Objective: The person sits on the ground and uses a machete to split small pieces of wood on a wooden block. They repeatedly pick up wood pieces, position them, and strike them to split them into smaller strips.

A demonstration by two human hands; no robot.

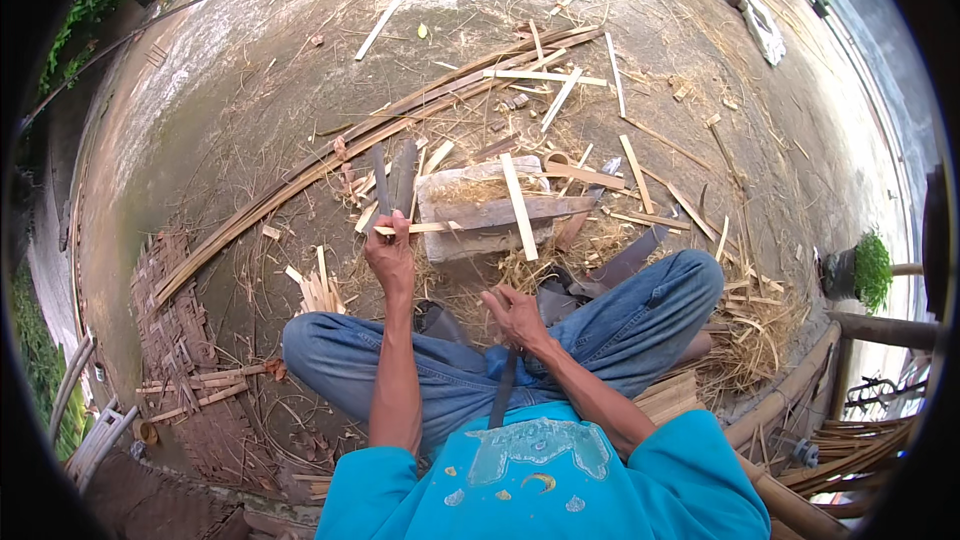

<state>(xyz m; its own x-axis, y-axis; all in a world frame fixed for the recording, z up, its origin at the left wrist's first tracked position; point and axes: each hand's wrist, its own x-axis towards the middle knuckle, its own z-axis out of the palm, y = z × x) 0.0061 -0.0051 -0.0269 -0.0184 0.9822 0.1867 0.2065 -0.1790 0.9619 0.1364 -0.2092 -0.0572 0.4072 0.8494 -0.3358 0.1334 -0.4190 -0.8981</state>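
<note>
My left hand (392, 258) is closed, pinching a short pale bamboo strip (425, 228) that points right toward a stone block (440, 190). Closer to my lap, my right hand (518, 318) is wrapped around a long dark handle-like bar (504, 390), which runs back against my shirt. A faint blur lies ahead of that hand, so I cannot make out the bar's front end. On the block rests a dark wooden piece (490, 214), with a wider pale bamboo strip (518, 200) lying across it. Two dark flat pieces (402, 175) stand beyond my left hand.
Long bamboo lengths (330, 155) stretch diagonally across the ground beyond the block. Loose strips (636, 175) and shavings (755, 340) surround my crossed legs. A torn woven mat (175, 310) lies at left; a potted plant (860, 270) and bamboo rail (795, 385) are at right.
</note>
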